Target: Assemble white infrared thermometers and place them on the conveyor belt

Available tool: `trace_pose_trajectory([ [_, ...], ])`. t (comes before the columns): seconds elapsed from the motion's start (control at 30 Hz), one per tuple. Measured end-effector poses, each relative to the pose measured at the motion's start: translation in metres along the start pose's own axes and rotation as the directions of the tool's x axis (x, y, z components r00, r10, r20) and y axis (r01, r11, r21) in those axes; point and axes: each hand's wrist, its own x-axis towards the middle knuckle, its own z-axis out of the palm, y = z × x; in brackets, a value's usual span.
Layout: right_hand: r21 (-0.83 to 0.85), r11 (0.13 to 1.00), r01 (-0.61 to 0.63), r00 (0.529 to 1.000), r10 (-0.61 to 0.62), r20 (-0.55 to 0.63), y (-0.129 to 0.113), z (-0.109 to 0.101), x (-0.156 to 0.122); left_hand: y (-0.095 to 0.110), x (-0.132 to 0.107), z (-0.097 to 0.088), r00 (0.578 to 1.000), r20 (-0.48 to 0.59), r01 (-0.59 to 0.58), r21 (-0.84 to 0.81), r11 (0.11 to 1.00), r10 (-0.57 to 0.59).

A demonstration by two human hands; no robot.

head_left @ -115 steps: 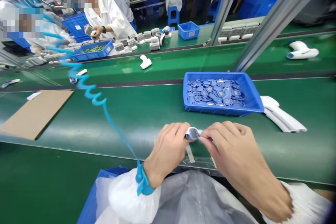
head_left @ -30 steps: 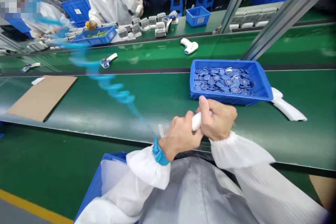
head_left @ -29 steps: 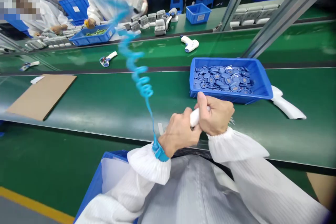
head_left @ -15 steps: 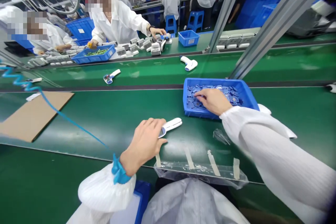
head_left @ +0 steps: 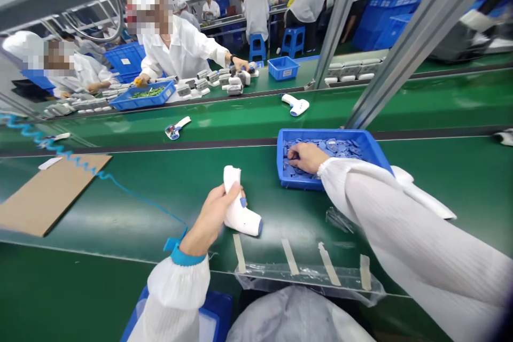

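My left hand (head_left: 210, 215) is closed round a white gun-shaped thermometer shell (head_left: 237, 208) with a blue trigger, held just above the green belt (head_left: 160, 187). A blue wrist strap (head_left: 179, 253) with a coiled cord (head_left: 72, 159) sits on that wrist. My right hand (head_left: 303, 156) reaches into the blue tray (head_left: 372, 145) of small blue round parts (head_left: 340, 145), fingers curled down among them; what they hold is hidden.
White shells (head_left: 420, 192) lie right of the tray. More shells (head_left: 295, 103) ride the far belt, and one (head_left: 176, 128) lies further left. A cardboard sheet (head_left: 44, 195) lies left. A taped plastic bag (head_left: 308, 272) hangs at the near edge. People in white coats work opposite. Slanted metal posts (head_left: 401, 43) rise behind the tray.
My left hand has picked up the white shell and turned it upright. My right hand has slid further left inside the tray. Earlier both hands held one shell together.
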Motion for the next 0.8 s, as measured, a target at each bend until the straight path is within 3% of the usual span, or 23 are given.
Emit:
trace_pose_trajectory([
  [0.1,0.037,0.999,-0.011,0.999,0.012,-0.038,-0.005,0.003,-0.002,-0.009,-0.004,0.011,0.999,0.007,0.044,-0.194,0.98,-0.043],
  [0.2,0.063,0.996,-0.063,0.994,0.068,-0.084,-0.008,0.004,-0.003,-0.008,-0.009,0.02,0.998,-0.007,0.058,-0.136,0.989,-0.059],
  [0.27,0.084,0.993,-0.079,0.988,0.089,-0.124,-0.008,0.001,-0.007,-0.005,-0.012,0.023,0.999,0.024,0.023,-0.053,0.998,-0.021],
  [0.37,0.132,0.99,-0.054,0.97,0.083,-0.229,-0.005,-0.008,-0.024,0.005,-0.018,0.025,0.99,0.059,-0.135,0.17,0.976,0.127],
  [0.47,0.232,0.973,0.002,0.943,0.075,-0.324,-0.006,-0.015,-0.058,0.019,-0.022,0.03,0.958,0.114,-0.285,0.468,0.837,0.262],
  [0.5,0.332,0.942,0.047,0.94,0.071,-0.335,-0.008,-0.016,-0.072,0.023,-0.023,0.032,0.947,0.139,-0.316,0.538,0.781,0.288],
  [0.57,0.579,0.801,0.151,0.949,0.047,-0.313,-0.015,-0.016,-0.1,0.031,-0.023,0.038,0.923,0.202,-0.38,0.602,0.702,0.327],
  [0.63,0.755,0.623,0.206,0.966,-0.008,-0.257,-0.027,-0.015,-0.126,0.036,-0.022,0.044,0.896,0.277,-0.443,0.585,0.679,0.346],
  [0.67,0.792,0.573,0.21,0.972,-0.038,-0.23,-0.034,-0.014,-0.136,0.037,-0.021,0.047,0.884,0.312,-0.468,0.557,0.686,0.349],
  [0.8,0.832,0.504,0.231,0.969,-0.047,-0.241,-0.055,-0.01,-0.156,0.038,-0.02,0.055,0.85,0.381,-0.517,0.473,0.714,0.363],
])
